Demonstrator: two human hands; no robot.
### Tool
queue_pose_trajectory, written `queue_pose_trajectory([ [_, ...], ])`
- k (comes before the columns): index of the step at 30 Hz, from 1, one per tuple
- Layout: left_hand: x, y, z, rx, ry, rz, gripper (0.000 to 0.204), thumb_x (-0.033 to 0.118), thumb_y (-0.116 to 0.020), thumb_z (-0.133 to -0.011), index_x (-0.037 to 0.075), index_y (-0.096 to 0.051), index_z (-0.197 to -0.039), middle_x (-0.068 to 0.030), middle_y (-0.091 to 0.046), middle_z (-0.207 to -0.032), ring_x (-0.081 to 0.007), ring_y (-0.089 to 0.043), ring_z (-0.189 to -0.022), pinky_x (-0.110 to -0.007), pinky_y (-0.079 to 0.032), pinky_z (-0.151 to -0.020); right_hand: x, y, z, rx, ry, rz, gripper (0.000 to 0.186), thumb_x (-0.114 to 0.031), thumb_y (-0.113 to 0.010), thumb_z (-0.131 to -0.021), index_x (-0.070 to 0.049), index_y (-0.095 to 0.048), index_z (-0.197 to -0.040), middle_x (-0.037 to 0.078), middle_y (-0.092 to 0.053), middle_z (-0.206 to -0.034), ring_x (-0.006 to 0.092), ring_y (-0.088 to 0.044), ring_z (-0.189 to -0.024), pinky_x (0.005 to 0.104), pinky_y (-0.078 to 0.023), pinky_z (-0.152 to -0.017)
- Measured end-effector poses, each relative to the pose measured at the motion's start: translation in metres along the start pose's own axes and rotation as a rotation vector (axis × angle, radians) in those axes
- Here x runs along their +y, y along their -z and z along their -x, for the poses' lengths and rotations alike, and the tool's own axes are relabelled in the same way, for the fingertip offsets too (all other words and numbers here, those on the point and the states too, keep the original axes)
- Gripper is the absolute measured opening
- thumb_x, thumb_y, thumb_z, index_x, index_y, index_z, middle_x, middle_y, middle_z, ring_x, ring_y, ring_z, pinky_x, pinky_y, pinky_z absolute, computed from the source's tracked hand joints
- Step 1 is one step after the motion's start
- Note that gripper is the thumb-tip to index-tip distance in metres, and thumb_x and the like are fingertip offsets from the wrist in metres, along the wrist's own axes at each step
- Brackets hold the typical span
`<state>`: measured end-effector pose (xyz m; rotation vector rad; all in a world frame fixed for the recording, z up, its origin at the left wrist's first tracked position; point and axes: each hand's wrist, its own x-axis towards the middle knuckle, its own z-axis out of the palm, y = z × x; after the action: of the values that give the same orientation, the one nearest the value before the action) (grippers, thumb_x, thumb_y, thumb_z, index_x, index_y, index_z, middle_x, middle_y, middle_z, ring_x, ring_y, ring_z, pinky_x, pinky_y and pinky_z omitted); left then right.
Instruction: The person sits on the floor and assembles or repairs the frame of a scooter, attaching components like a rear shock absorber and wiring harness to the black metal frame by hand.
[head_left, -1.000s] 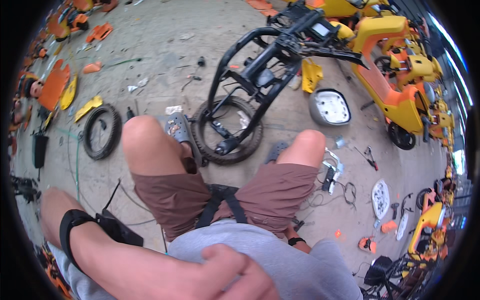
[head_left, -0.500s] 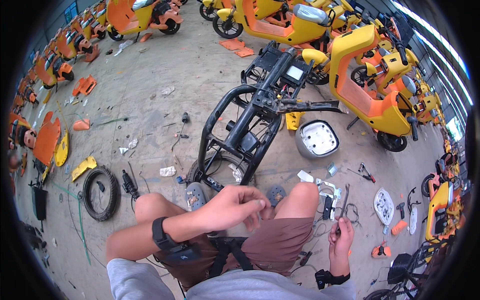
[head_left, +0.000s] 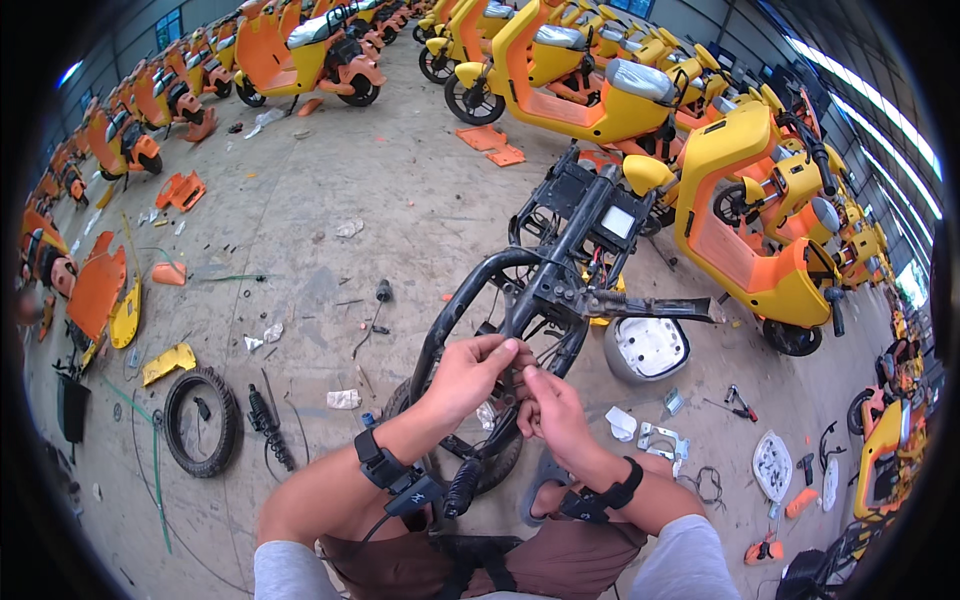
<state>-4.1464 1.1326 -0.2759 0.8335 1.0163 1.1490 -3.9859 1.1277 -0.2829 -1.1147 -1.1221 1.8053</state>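
Both hands meet over the near end of a black scooter frame (head_left: 462, 300) stripped of its panels. My left hand (head_left: 468, 378) is closed, thumb and forefinger pinched; what lies between them is too small to make out. Close beside it, my right hand (head_left: 560, 412) has its fingers curled. A slim grey wrench (head_left: 514, 312) seems to rise from these fingers, its lower part hidden behind them. Below the hands, a black ribbed shock absorber (head_left: 462, 487) is at the frame's lower end, by my left forearm. A wheel is partly hidden under the frame.
To the left lie a loose tyre (head_left: 205, 422), another shock absorber (head_left: 266, 425) and a yellow panel (head_left: 169, 364). On the right are a grey-and-white shell (head_left: 647, 348), red-handled pliers (head_left: 742, 402) and a white plate (head_left: 772, 466). Yellow-orange scooters (head_left: 745, 220) stand behind.
My right hand has come from the right side with the wrench to meet my left hand at the frame. My left hand has reached forward. The view has tilted up.
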Motion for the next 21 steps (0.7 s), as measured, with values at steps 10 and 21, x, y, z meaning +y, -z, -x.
queue_pose_trajectory([
  [10,0.009,0.014,-0.065,-0.037,-0.059,-0.516,0.027,0.023,-0.049,-0.102,0.001,-0.063,-0.104,0.0026,-0.053,-0.066,-0.0045,-0.048,-0.055,-0.020,-0.036,-0.048,0.006,0.052,-0.046,0.417,0.364,-0.453,0.021,-0.020,-0.051,-0.097,-0.009,-0.049,-0.114,0.002,-0.053,-0.082,0.0069,-0.044,-0.050,0.0209,-0.031,-0.041],
  [21,0.035,0.011,-0.100,0.094,-0.091,-0.816,0.053,0.049,-0.066,-0.090,0.002,-0.066,-0.065,0.0002,-0.051,-0.047,-0.0059,-0.048,-0.044,-0.023,-0.033,-0.043,-0.025,0.076,-0.072,0.482,0.684,-0.261,0.047,-0.023,-0.053,-0.096,-0.004,-0.042,-0.138,0.006,-0.057,-0.123,0.0128,-0.054,-0.104,0.0281,-0.045,-0.080],
])
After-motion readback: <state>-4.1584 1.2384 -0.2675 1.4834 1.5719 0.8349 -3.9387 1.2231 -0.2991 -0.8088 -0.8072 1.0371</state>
